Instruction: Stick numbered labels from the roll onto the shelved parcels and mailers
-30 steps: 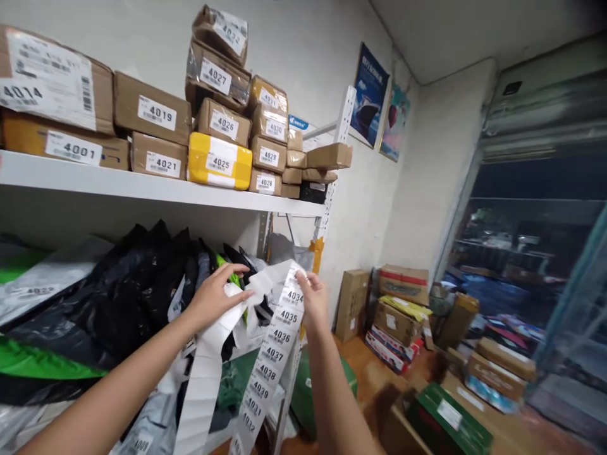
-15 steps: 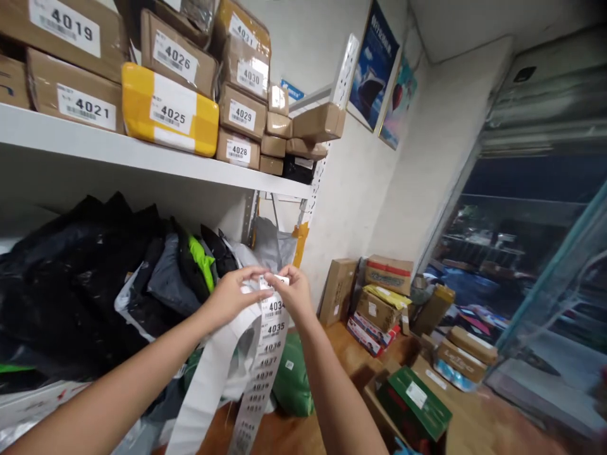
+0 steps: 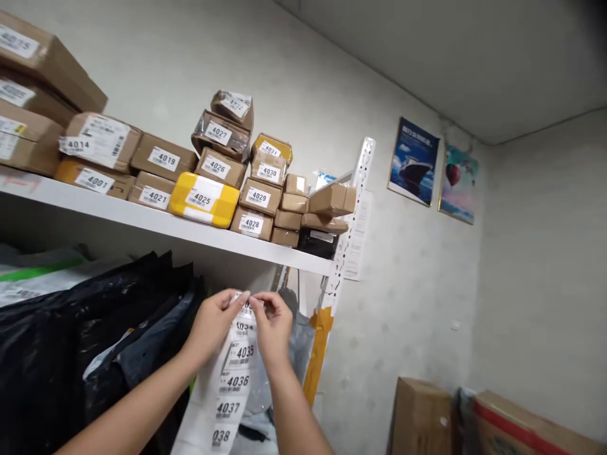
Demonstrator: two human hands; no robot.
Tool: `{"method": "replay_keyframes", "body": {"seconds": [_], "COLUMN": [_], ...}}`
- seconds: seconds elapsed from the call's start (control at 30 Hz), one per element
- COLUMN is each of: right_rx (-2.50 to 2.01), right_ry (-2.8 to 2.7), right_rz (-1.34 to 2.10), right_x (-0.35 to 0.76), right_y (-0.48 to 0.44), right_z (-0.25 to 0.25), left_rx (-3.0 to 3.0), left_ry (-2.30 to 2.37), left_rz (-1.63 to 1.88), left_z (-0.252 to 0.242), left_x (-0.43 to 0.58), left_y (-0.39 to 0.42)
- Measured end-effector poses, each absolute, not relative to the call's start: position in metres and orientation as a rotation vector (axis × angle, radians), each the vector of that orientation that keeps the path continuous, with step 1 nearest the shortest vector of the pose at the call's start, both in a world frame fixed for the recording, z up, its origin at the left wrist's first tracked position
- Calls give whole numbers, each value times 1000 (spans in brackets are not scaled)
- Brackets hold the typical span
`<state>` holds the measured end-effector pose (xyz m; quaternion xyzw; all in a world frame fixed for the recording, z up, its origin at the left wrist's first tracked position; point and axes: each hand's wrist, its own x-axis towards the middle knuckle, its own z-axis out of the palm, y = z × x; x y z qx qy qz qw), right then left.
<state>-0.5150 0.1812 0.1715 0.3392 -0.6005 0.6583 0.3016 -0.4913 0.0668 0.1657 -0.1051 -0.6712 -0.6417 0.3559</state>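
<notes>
A long white strip of numbered barcode labels [image 3: 236, 381] hangs down in front of me, showing 4034, 4035, 4036, 4037 and part of 4038. My left hand [image 3: 212, 323] pinches its upper left edge between thumb and fingers. At the upper right, the thumb and finger of my right hand [image 3: 274, 328] are closed on the top label, which the fingertips partly cover. Whether that label has come loose from its backing I cannot tell. Both hands are just below a white shelf [image 3: 208, 243] holding labelled parcels, among them a yellow parcel [image 3: 203, 200] marked 4025.
Small brown boxes [image 3: 290, 220] without readable numbers stack at the shelf's right end, beside the perforated white post [image 3: 349, 221]. Dark plastic bags [image 3: 42, 354] fill the space underneath, on the left. Cartons [image 3: 422, 411] stand against the wall at lower right.
My view has tilted up and away from the floor, so more of the shelf and wall shows. Both hands still pinch the top of the strip, now closer beneath the shelf.
</notes>
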Motion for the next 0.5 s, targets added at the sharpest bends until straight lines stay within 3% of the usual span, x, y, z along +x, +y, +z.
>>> {"method": "replay_keyframes", "body": {"seconds": [0.17, 0.5], "right_rx": [944, 751], "right_ry": [-1500, -1356], "right_rz": [1781, 1581], "right_x": [-526, -539], "right_y": [164, 165], "right_z": [204, 244], "left_rx": [-363, -382], "left_ry": [-1738, -1980], "left_rz": [-1796, -1366], "left_z": [213, 227], "left_x": [-487, -505], "left_y": [43, 43]}}
